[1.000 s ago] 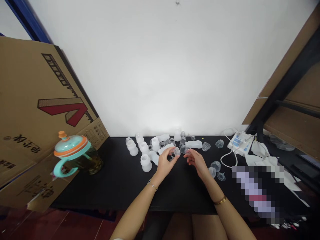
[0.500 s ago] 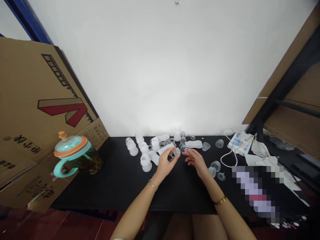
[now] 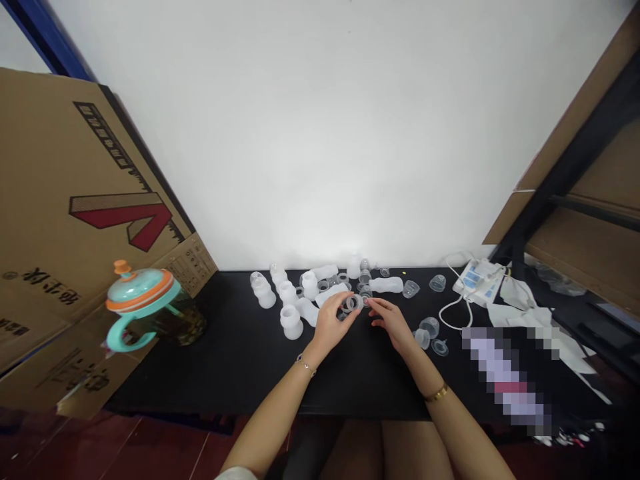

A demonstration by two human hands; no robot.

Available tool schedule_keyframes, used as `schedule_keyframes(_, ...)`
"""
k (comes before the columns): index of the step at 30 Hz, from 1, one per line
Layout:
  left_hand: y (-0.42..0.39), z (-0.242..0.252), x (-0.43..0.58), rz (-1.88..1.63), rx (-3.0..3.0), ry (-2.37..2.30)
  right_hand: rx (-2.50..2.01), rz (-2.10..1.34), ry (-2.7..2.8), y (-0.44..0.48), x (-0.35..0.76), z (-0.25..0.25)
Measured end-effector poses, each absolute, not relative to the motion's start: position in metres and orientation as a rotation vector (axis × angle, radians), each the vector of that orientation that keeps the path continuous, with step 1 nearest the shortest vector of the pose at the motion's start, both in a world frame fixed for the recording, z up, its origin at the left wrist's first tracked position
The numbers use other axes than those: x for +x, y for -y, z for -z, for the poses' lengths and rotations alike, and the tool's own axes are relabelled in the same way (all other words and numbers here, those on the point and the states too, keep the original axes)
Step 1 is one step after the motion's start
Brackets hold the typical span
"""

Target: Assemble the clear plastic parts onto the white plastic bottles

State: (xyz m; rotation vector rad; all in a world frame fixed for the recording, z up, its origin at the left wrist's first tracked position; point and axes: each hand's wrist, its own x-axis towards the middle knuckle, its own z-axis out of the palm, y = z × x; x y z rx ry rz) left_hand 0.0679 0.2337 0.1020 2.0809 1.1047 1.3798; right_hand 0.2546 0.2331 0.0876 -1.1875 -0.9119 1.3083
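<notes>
My left hand point(image 3: 334, 322) grips a clear screw ring point(image 3: 355, 303) between thumb and fingers, its round opening turned toward me. Just to the right, my right hand point(image 3: 393, 321) has thumb and index finger pinched together near the ring; whatever is between them is too small to make out. Left of my hands stand several white baby bottles point(image 3: 291, 323), and more white bottle bodies lie on their sides, one of them a bottle point(image 3: 386, 285) behind my right hand. Clear rings and small parts lie partly hidden behind my fingers.
Clear domed caps point(image 3: 429, 327) and a nipple-like disc point(image 3: 440, 347) lie right of my right hand. A teal-lidded jug point(image 3: 150, 307) stands left by a cardboard box point(image 3: 90, 220). A white cable and box point(image 3: 480, 283) sit right on the black table point(image 3: 240, 380), against the wall.
The ring in my left hand has turned so its opening faces me more. My right fingertips have moved slightly left, closer to the ring. The view has shifted a little.
</notes>
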Motion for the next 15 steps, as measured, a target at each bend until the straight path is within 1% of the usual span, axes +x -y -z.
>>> schedule_keyframes(15, -0.2336, -0.1001, 0.0692, -1.347, 2.068, -1.097, -1.187, -1.351, 0.899, -0.2339, 0.2540, -0.0839)
